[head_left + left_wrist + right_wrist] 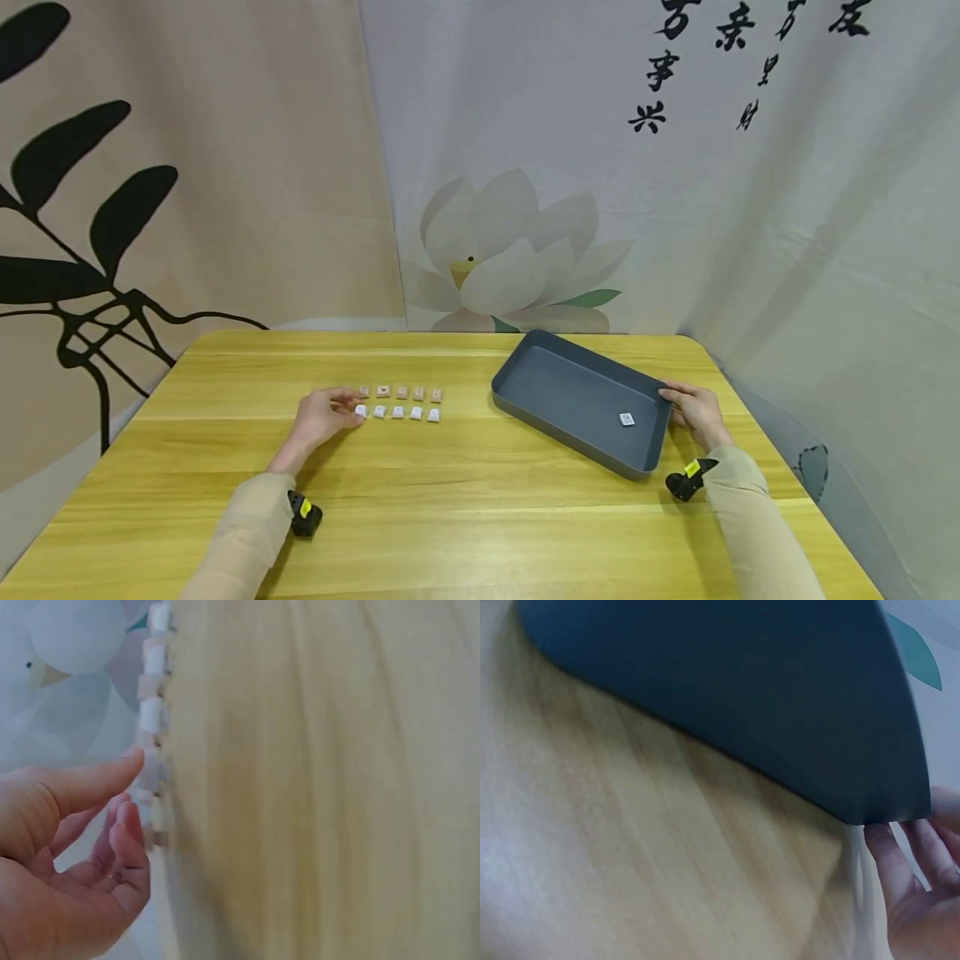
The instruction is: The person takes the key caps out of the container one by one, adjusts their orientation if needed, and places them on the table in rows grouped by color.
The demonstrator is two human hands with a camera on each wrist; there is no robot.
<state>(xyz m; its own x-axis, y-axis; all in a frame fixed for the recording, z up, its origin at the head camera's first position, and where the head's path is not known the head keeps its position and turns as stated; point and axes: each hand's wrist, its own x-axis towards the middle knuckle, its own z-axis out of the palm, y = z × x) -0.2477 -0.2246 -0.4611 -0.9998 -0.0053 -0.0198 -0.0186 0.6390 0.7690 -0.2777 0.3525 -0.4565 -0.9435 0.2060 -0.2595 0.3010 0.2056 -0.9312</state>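
Observation:
Two rows of small keycap-like pieces lie on the table, a pinkish back row (pixel 402 392) and a white front row (pixel 398 412). My left hand (pixel 330 414) is at the left end of the rows, with thumb and fingertips around the leftmost white keycap (pixel 361 411). In the left wrist view a gap shows between the thumb (pixel 97 780) and the bent fingers. On the right, my right hand (pixel 696 410) grips the right-hand rim of a dark grey rectangular tray (pixel 577 342). One white keycap (pixel 627 419) with a dark print lies inside it, near that end.
The wooden table (pixel 465 533) reaches back to a hanging cloth (pixel 525 150) printed with a lotus and characters. Black wrist cameras (pixel 305 515) sit at both sleeves. The tray stands at an angle, its near corner toward the right forearm.

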